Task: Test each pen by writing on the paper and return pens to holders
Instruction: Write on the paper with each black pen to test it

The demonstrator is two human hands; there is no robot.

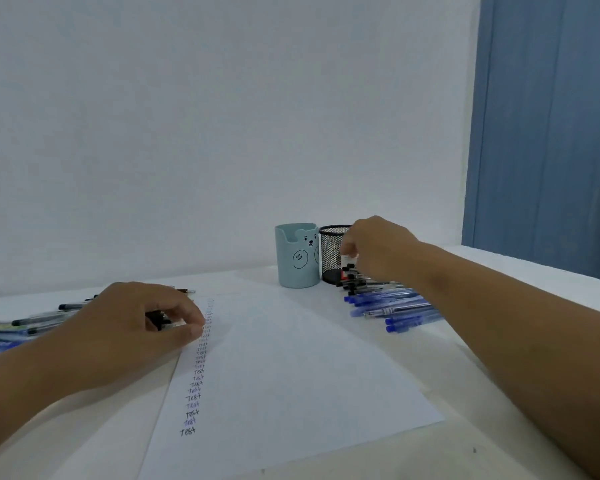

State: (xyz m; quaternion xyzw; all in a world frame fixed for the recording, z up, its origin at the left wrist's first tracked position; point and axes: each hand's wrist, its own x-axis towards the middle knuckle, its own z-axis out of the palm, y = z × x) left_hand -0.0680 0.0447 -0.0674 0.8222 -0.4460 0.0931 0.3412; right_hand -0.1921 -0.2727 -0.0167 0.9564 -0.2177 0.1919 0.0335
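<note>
Your sheet of paper [291,368] lies in the middle of the surface [482,393], and a long column of handwritten "Test" marks [198,372] runs down its left margin from far to near, so many pens appear to have been tried already. Neither holder shows a pen rising above its rim: the pale blue bear-face holder [297,256] and the black mesh holder [331,252] stand touching at the far end of the paper, so returning the pens looks like the work still ahead. Your left hand [132,323] rests at the paper's left edge, fingers curled around a dark pen [158,320], beside a loose pile of black and blue pens [42,320] at far left. Your right hand [378,247] reaches in front of the mesh holder, fingertips pinching a small white-and-red item [350,260] too blurred to name, above the black-capped ends of a heap of blue pens [392,308] lying just right of the paper. The right two-thirds of the paper is unmarked, leaving open room, while both pen piles crowd its side edges.
</note>
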